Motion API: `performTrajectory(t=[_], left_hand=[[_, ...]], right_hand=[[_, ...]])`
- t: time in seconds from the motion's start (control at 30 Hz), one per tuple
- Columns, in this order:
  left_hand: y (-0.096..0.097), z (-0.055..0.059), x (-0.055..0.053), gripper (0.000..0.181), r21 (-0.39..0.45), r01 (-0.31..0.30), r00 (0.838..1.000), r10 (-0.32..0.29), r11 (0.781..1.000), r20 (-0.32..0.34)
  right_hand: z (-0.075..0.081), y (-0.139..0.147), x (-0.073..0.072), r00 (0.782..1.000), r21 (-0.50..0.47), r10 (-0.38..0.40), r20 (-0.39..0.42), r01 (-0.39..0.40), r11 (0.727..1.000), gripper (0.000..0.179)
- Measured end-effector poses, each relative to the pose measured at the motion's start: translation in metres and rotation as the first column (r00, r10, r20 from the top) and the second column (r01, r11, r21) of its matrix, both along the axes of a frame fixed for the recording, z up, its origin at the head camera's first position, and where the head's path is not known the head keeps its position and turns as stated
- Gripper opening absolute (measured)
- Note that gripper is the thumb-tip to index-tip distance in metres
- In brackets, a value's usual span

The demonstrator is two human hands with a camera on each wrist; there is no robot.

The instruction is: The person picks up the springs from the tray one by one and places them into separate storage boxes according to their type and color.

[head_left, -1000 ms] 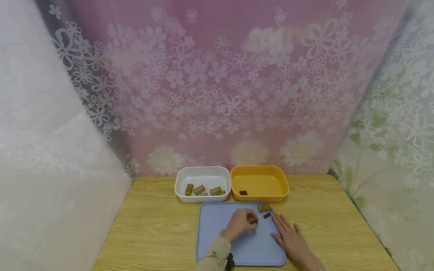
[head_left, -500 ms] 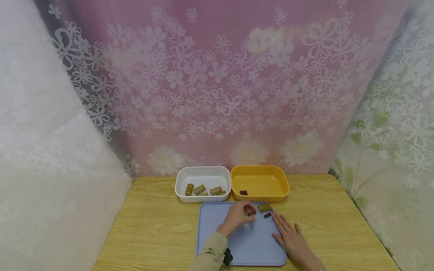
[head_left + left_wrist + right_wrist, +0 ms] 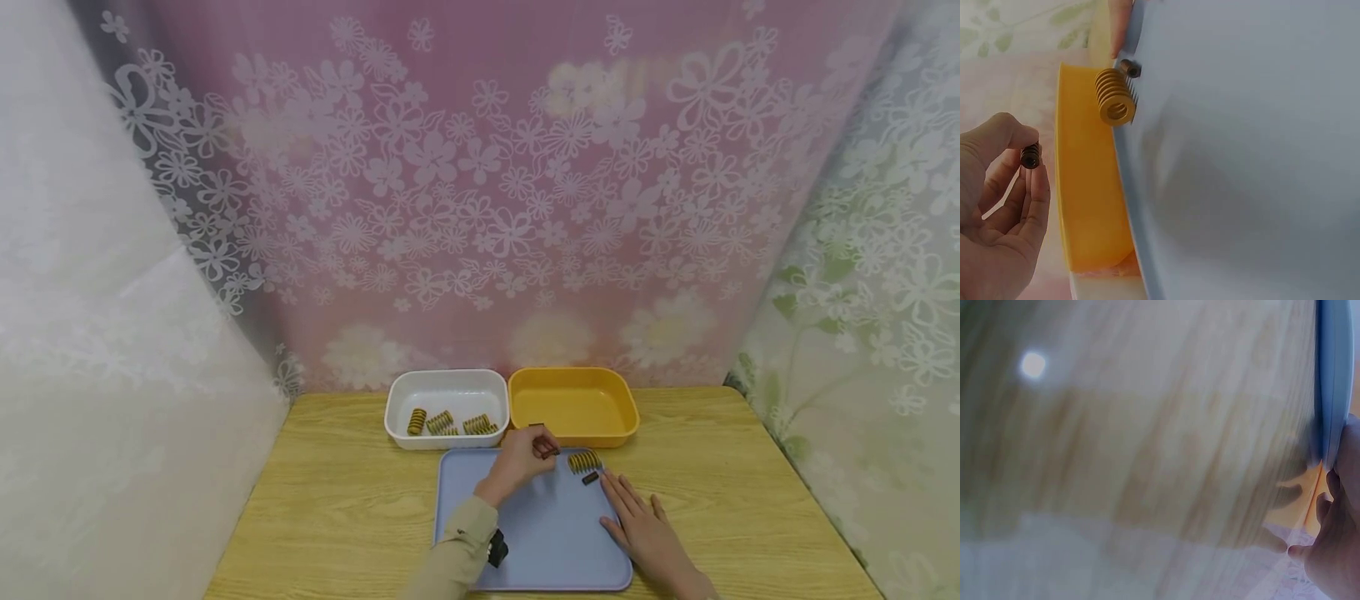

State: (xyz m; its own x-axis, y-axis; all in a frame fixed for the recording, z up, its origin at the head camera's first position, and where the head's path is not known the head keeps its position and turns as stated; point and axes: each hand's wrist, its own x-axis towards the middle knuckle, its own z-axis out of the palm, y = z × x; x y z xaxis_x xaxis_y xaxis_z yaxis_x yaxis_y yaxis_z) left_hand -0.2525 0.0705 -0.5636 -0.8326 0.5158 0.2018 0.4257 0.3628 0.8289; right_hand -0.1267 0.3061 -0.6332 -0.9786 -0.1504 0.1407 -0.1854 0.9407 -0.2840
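Note:
My left hand (image 3: 521,458) pinches a small dark brown coil spring (image 3: 1030,156) between thumb and fingers. It is over the far edge of the blue tray (image 3: 555,542), close in front of the orange box (image 3: 577,437). On the tray's far right corner lie a larger yellow spring (image 3: 583,462) and, just nearer, another small brown spring (image 3: 590,478). My right hand (image 3: 651,537) rests along the tray's right rim with fingers straight, fingertips close to that small spring. Something dark in the orange box shows just past the left hand, mostly hidden.
A white box (image 3: 447,442) with several yellow springs (image 3: 439,422) stands left of the orange box, behind the tray. All stand on a wood-grain table (image 3: 345,500). A pink floral curtain (image 3: 480,208) hangs right behind the boxes.
My left hand has moved away from me and slightly left, carrying the small spring from above the tray's middle to its far edge by the orange box. The right hand stays put.

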Motion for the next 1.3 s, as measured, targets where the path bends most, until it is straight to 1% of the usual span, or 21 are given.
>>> performTrajectory(t=[0.1,0.2,0.27,0.4,0.5,0.6,0.67,0.73,0.83,0.9,0.93,1.0,1.1,1.23,1.3], left_hand=[[0.0,0.006,-0.008,0.017,-0.014,-0.013,0.999,0.013,1.0,-0.033],[0.001,0.01,-0.016,0.015,-0.038,-0.039,0.998,0.037,0.999,-0.058],[0.003,0.012,-0.022,0.014,-0.038,-0.062,0.995,0.059,0.997,-0.079],[0.006,0.015,-0.033,0.011,-0.032,-0.111,0.989,0.107,0.993,-0.097],[0.008,0.016,-0.042,0.01,-0.04,-0.136,0.986,0.131,0.99,-0.107],[0.01,0.016,-0.053,0.011,-0.071,-0.148,0.982,0.138,0.986,-0.128],[0.013,0.015,-0.06,0.012,-0.1,-0.151,0.98,0.135,0.983,-0.149],[0.016,0.016,-0.065,0.012,-0.129,-0.148,0.98,0.129,0.981,-0.149],[0.02,0.018,-0.07,0.011,-0.165,-0.142,0.982,0.118,0.976,-0.147],[0.022,0.02,-0.072,0.011,-0.194,-0.138,0.983,0.111,0.971,-0.144],[0.024,0.02,-0.073,0.011,-0.21,-0.138,0.982,0.106,0.968,-0.155],[0.026,0.017,-0.076,0.01,-0.254,-0.14,0.979,0.095,0.957,-0.182],[0.028,0.007,-0.081,0.009,-0.311,-0.148,0.968,0.073,0.939,-0.24],[0.033,-0.008,-0.087,0.008,-0.38,-0.151,0.96,0.044,0.913,-0.276],[0.035,-0.012,-0.089,0.006,-0.426,-0.152,0.956,0.023,0.892,-0.293]], right_hand=[[-0.001,0.0,0.0,1.0,-0.007,-0.003,0.009,0.003,1.0,0.065],[-0.001,0.0,0.0,1.0,-0.011,-0.003,0.013,0.003,1.0,0.065],[-0.002,0.0,-0.001,1.0,-0.007,-0.005,0.012,0.005,1.0,0.065],[-0.003,0.001,-0.001,1.0,0.006,-0.005,-0.011,0.005,1.0,0.064],[-0.003,0.001,-0.001,0.999,0.007,0.003,-0.033,-0.003,1.0,0.064],[-0.003,0.001,0.0,1.0,0.003,0.004,-0.023,-0.004,1.0,0.065],[-0.003,0.001,0.0,1.0,0.002,-0.002,0.001,0.002,1.0,0.065],[-0.003,0.002,0.0,1.0,-0.001,-0.007,0.023,0.007,1.0,0.066],[-0.004,0.003,0.0,0.999,-0.003,-0.008,0.037,0.008,1.0,0.067],[-0.005,0.004,0.0,0.999,-0.003,-0.007,0.031,0.007,1.0,0.067],[-0.005,0.004,0.0,1.0,-0.002,-0.006,0.027,0.006,1.0,0.067],[-0.006,0.004,0.001,1.0,0.003,-0.006,0.012,0.006,1.0,0.067],[-0.007,0.004,0.001,1.0,0.004,-0.004,-0.01,0.004,1.0,0.067],[-0.007,0.003,0.001,1.0,-0.003,-0.003,-0.012,0.003,1.0,0.067],[-0.007,0.004,0.001,1.0,-0.001,-0.009,-0.005,0.009,1.0,0.067]])
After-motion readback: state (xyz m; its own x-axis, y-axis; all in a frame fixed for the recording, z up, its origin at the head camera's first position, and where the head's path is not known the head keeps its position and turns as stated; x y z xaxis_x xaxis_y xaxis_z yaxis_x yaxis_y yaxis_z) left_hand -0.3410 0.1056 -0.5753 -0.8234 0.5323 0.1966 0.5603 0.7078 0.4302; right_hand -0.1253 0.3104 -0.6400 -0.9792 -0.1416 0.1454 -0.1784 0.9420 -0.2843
